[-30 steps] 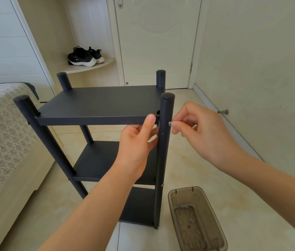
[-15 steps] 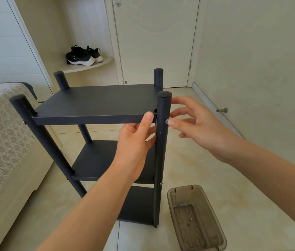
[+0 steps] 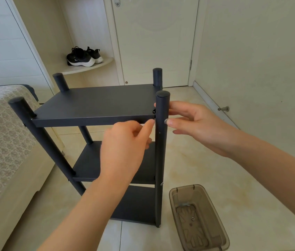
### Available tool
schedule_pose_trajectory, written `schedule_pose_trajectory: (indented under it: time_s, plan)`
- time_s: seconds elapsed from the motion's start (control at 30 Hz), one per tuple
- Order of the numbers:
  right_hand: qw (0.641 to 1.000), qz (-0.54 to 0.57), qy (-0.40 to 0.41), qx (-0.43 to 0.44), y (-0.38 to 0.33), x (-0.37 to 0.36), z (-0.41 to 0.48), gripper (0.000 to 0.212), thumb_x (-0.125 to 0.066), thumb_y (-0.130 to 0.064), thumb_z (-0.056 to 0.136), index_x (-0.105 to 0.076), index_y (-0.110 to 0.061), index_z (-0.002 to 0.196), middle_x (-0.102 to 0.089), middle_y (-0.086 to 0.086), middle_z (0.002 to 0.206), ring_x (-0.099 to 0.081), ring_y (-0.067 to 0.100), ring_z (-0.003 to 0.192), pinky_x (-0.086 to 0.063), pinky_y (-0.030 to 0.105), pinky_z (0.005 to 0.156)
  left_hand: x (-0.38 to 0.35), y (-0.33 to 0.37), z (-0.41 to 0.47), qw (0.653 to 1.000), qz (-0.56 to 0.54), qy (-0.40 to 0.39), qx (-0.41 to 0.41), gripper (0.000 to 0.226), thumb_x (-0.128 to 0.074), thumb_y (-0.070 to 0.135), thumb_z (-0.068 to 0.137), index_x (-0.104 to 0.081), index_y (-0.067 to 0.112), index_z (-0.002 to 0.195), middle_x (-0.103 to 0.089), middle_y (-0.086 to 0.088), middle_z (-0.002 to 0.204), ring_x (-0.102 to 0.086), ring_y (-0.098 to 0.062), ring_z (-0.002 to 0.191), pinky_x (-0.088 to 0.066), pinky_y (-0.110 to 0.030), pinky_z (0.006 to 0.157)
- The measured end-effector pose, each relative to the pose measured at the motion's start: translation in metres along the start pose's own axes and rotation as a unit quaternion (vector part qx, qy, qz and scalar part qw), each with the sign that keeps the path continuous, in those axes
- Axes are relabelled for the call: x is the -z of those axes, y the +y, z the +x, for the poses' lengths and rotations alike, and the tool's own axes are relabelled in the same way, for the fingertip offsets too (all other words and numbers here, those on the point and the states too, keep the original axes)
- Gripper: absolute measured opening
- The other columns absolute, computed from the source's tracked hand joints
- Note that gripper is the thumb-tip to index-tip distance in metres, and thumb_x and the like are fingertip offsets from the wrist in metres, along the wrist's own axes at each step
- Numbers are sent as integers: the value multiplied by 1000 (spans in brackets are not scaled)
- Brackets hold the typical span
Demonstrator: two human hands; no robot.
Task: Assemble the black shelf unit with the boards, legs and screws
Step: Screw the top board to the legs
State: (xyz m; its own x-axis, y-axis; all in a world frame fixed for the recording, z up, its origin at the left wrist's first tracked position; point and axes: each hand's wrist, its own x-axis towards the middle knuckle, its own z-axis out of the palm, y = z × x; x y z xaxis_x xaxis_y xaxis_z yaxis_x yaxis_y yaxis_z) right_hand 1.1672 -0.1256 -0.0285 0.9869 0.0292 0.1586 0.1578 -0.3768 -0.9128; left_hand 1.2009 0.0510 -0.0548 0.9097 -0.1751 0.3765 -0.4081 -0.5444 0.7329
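Note:
The black shelf unit (image 3: 96,104) stands upright on the floor with three boards between four round legs. My left hand (image 3: 125,144) holds the front right corner of the top board, thumb tip on its front edge next to the near right leg (image 3: 161,151). My right hand (image 3: 195,124) reaches in from the right with fairly straight fingers. One fingertip presses a silver screw (image 3: 166,121) into the leg's side at the top board's height, and another fingertip shows behind the leg.
A brown see-through plastic bin (image 3: 184,186) sits on the tiled floor right of the unit, with a small metal part (image 3: 193,218) inside. A bed (image 3: 3,142) flanks the left. Black shoes (image 3: 83,57) rest on a corner shelf; a door stop (image 3: 223,109) juts from the right wall.
My right hand went from pinching the screw beside the leg to pressing it against the leg with straighter fingers. My left hand slid slightly left and lower under the board's corner.

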Motion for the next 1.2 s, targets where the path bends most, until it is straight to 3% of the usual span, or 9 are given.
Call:
schedule_pose_trajectory:
  time_s: [0.1, 0.2, 0.3, 0.37, 0.53, 0.7, 0.87, 1.07, 1.2]
  plan:
    - [999, 25, -4, -20, 0, 3, 3, 38, -61, -15, 96, -63, -40, 124, -66, -15, 122, -60, 2, 115, -49, 37, 99, 6, -2, 1, 961, 101, 155, -207, 24, -66, 40, 95, -72, 19, 83, -68, 10, 75, -62, -11, 71, -50, -25, 63]
    - [995, 84, -24, -44, 1, 7, 6, 37, -65, -12, 92, -66, -37, 119, -68, -11, 122, -63, 3, 112, -48, 36, 98, 4, -8, 13, 936, 138, 169, -275, 38, -70, 48, 88, -72, 15, 107, -68, 3, 101, -56, -23, 102, -47, -39, 86]
    - [989, 123, -54, -56, 2, 12, 8, 39, -65, -10, 91, -65, -28, 125, -68, -3, 125, -63, 10, 115, -48, 34, 97, -1, -7, 20, 942, 195, 86, -259, 62, -61, 65, 84, -68, 17, 123, -66, 0, 128, -50, -25, 131, -29, -52, 118]
    - [986, 139, -69, -64, 1, 14, 9, 40, -63, -8, 91, -65, -24, 127, -69, 0, 123, -64, 13, 115, -50, 32, 94, -4, -2, 20, 947, 211, 46, -237, 66, -51, 70, 84, -66, 22, 127, -66, 5, 130, -46, -21, 139, -14, -51, 124]
    - [973, 189, -68, -113, 0, 18, 15, 33, -62, -15, 93, -67, -23, 124, -72, -2, 112, -69, 16, 103, -50, 37, 96, -6, 1, 22, 957, 179, 54, -221, 55, -51, 65, 87, -71, 23, 116, -73, 7, 110, -62, -19, 120, -23, -52, 121]
    - [944, 282, -12, -171, 1, 16, 22, 21, -59, -23, 95, -60, -17, 115, -70, 10, 115, -70, 23, 91, -55, 40, 88, -7, 2, 22, 961, 169, 46, -213, 49, -50, 63, 88, -72, 26, 112, -72, 10, 111, -62, -16, 117, -25, -50, 120]
    - [951, 239, 7, -197, -5, -9, 32, 47, -54, -48, 97, -64, -10, 123, -70, 10, 107, -65, 23, 89, -54, 43, 93, -9, 3, 21, 962, 161, 52, -213, 50, -48, 63, 87, -72, 28, 112, -72, 11, 114, -61, -15, 121, -24, -48, 121]
    - [949, 254, 17, -187, -6, -19, 33, 27, -52, -34, 100, -70, -14, 101, -68, 12, 99, -65, 23, 89, -54, 35, 72, -6, 4, 21, 957, 182, 62, -219, 50, -47, 63, 88, -75, 30, 115, -70, 12, 124, -52, -19, 136, -14, -59, 122]
    - [939, 277, 3, -203, -3, -14, 35, 21, -56, -30, 97, -69, -14, 102, -65, 9, 100, -59, 21, 87, -52, 35, 79, -5, 1, 21, 957, 196, 53, -205, 55, -42, 68, 88, -69, 36, 124, -66, 14, 132, -46, -16, 141, -10, -56, 123]
